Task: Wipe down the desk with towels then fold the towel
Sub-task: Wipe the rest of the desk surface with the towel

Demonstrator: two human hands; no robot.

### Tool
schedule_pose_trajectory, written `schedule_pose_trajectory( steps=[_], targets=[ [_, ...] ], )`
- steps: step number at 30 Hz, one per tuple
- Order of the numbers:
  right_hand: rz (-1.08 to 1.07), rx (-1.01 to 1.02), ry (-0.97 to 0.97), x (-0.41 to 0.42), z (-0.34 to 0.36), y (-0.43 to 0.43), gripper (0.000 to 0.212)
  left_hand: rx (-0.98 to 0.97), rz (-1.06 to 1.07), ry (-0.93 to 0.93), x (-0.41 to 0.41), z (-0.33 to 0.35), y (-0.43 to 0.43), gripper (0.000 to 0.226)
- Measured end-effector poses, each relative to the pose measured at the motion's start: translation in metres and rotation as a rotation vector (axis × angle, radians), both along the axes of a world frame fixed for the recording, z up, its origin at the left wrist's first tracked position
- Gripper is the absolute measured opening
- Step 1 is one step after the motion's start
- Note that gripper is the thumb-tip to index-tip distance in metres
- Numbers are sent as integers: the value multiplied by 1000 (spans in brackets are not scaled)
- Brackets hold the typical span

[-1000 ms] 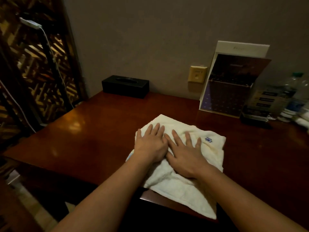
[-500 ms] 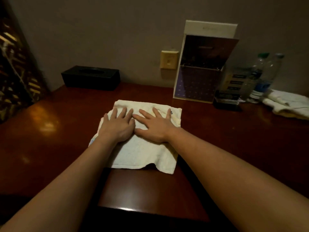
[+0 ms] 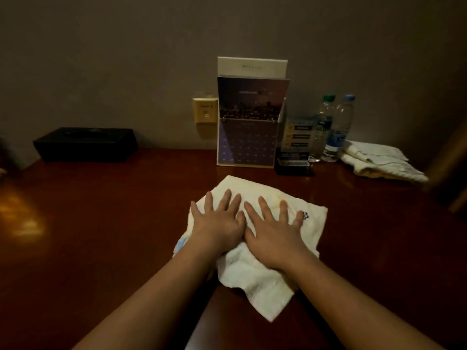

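Both hands flat on the towel [image 3: 255, 284], palms down, fingers straight and spread. On its left part is the left hand [image 3: 217, 229], with the right hand [image 3: 276, 238] just beside it; the thumbs meet in the middle and look like they touch. Nothing pinched or gripped, just pressing down. The towel is white and crumpled into a rough diamond, lying on the desk [image 3: 113, 223] about mid-depth, slightly right of centre in view. Its far corner points at the back wall and its near corner points back at the person, between the forearms. There's a small blue mark [image 3: 305, 215] on the right corner by the right little finger, and a bit of pale blue shows at the left edge by the left wrist. Faint yellowish stain on the far part, above the right fingers. The desk is dark red-brown glossy wood, with light glare at far left. Back row along the wall, left to right: black tissue box [image 3: 86, 145], beige wall plate [image 3: 205, 110] on the wall itself, clear brochure stand [image 3: 249, 137] with booklets, card stand [image 3: 297, 140] on a black base, two bottles [image 3: 331, 127] (green cap, blue cap), then a second towel [image 3: 379, 160], white and bunched, far right. All of these sit apart from the pressed towel; the brochure stand is closest to its far corner. Light is dim and the booklet print is unreadable.
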State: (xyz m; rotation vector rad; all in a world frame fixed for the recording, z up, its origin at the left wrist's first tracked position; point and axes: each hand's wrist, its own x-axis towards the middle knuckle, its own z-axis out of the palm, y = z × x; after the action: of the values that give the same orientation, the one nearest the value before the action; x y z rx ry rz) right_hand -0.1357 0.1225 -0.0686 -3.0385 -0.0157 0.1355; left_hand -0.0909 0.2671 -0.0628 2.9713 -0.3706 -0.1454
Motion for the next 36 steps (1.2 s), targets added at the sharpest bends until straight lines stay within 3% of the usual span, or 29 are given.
schedule_pose_trajectory(
  steps=[7, 11, 16, 21, 27, 29, 32, 34, 36],
  targets=[
    [294, -58, -39, -24, -7, 48, 73, 70, 175, -2, -52, -5, 53, 66],
    [458, 20, -55, -21, 0, 77, 87, -12, 129, -37, -54, 1, 90, 62],
    [733, 159, -60, -1, 1, 168, 65, -34, 244, -69, -62, -2, 187, 58],
    [900, 258, -56, 19, 14, 233, 61, 8, 325, -56, -60, 2, 264, 58],
    [929, 461, 38, 67, 17, 305, 64, 18, 438, -82, -30, -3, 326, 59],
    [883, 625, 42, 83, 18, 323, 52, 36, 467, -79, -14, -5, 342, 59],
    [689, 817, -220, 122, 20, 341, 28, -29, 543, -88, 14, -6, 362, 62],
    [571, 702, -387, 160, 24, 344, 32, -45, 564, -96, 30, -7, 369, 64],
    [510, 507, -461, 206, 30, 351, 51, -53, 580, -109, 44, -10, 376, 66]
  ],
)
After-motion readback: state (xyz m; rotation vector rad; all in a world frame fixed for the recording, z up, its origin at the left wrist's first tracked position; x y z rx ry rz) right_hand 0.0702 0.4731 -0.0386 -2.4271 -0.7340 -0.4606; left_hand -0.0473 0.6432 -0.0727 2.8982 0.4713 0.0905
